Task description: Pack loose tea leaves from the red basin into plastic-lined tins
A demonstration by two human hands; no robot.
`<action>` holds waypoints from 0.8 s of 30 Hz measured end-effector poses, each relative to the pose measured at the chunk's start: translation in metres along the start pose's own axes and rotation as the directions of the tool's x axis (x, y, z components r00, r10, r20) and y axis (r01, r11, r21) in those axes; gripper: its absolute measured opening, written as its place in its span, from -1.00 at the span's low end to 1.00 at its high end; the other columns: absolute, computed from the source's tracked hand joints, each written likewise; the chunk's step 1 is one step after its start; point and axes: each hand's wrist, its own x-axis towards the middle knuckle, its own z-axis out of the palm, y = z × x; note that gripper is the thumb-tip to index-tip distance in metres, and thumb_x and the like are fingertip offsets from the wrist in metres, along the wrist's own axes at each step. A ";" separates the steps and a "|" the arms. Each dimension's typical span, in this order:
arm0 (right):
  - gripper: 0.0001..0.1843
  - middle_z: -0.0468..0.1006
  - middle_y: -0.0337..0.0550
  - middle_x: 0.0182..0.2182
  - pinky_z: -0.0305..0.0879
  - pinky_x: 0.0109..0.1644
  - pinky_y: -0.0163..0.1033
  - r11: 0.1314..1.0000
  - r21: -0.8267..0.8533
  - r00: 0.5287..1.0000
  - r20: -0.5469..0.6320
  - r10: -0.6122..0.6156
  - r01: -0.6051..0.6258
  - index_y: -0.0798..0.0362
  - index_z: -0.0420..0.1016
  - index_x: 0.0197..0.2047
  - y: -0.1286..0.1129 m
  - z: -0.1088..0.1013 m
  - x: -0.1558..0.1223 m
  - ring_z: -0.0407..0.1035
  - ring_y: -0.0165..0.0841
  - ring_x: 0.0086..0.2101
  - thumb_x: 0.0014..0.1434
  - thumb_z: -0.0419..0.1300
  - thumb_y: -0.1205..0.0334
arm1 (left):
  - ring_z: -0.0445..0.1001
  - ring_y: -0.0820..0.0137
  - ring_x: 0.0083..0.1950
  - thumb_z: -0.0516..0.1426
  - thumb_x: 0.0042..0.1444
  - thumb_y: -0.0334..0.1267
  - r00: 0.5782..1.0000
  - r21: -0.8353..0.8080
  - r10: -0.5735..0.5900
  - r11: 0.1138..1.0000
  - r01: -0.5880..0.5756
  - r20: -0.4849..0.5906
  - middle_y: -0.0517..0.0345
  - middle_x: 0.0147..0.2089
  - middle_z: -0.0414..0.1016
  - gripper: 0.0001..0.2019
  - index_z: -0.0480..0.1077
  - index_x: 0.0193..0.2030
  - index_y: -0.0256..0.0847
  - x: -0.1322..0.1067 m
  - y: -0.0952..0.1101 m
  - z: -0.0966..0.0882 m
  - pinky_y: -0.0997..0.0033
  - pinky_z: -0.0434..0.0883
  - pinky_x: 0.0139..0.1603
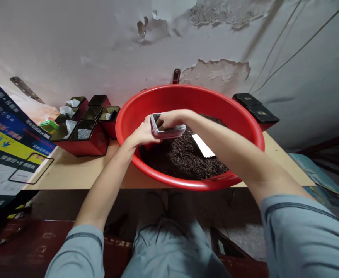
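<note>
Head view: lined container opens upward, looking widest left to right.

At the frame's centre, a basin is standing on a table, a wall rising behind. Loose material is lying in the basin, with a flat strip resting on it. Above the basin's left half, the left hand is holding a container and the right hand is reaching into it. Tins are standing left of the basin, more tins are sitting at its upper right, and a box is occupying the left edge.
</note>
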 end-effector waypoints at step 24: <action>-0.71 0.63 0.18 0.04 0.44 -0.01 -0.10 0.895 -0.235 0.925 -0.123 0.358 -0.378 0.12 0.68 0.03 0.087 0.089 -0.140 0.56 0.00 0.01 0.25 0.27 0.38 | 0.33 -0.16 0.50 0.53 -0.37 -0.22 0.992 -0.038 -0.127 0.991 0.126 -0.024 -0.28 0.41 0.27 0.14 0.11 0.37 -0.33 0.001 0.007 -0.010 0.02 0.27 0.57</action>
